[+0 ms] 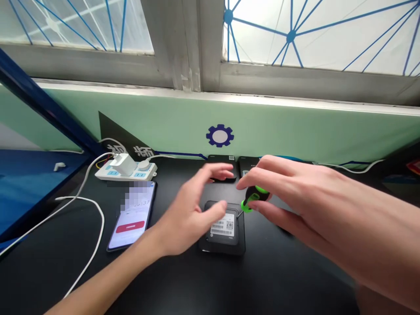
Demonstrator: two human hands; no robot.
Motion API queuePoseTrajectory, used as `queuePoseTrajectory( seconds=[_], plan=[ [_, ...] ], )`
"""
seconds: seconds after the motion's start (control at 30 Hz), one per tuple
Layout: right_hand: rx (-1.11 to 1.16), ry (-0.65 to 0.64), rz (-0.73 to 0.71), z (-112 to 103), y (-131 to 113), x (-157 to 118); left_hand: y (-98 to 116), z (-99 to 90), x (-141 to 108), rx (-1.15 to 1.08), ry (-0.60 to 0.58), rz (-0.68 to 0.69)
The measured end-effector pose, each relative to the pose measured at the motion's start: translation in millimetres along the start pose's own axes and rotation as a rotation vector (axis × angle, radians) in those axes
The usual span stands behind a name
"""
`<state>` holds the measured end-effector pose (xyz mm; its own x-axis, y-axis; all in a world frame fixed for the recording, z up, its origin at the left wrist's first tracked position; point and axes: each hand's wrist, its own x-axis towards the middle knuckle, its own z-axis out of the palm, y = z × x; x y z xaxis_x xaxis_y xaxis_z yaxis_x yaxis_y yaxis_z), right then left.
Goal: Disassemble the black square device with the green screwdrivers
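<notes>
A black square device with a white printed label lies on the black table, below and between my hands. My right hand grips a short green-and-black screwdriver, its thin shaft tilted down to the upper right part of the device. Whether the tip sits in a screw cannot be made out. Over the left side of the device hovers my left hand, thumb and fingers apart with nothing between them.
Left of the device a lit phone lies on the table. Behind it is a white power strip with a charger and a trailing white cable. More black devices rest against the green wall.
</notes>
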<state>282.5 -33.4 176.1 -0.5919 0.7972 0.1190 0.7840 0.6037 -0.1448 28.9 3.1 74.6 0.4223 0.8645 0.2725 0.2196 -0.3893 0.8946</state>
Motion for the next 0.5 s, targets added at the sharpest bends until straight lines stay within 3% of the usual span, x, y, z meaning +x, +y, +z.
queuePoseTrajectory(
  seconds=[0.1, 0.2, 0.37, 0.5],
  plan=[
    [0.01, -0.046, 0.017, -5, -1, 0, -44, 22.7, -4, 0.236, -0.109, -0.015],
    [0.035, -0.04, -0.004, -4, 4, 1, -69, 32.2, -12, 0.26, -0.114, 0.018],
    [0.016, -0.007, 0.028, 2, 7, 6, -70, 27.8, -20, 0.256, -0.283, 0.022],
    [0.008, 0.013, 0.058, 5, 5, 10, -68, 24.4, -21, 0.28, -0.349, 0.07]
  ],
)
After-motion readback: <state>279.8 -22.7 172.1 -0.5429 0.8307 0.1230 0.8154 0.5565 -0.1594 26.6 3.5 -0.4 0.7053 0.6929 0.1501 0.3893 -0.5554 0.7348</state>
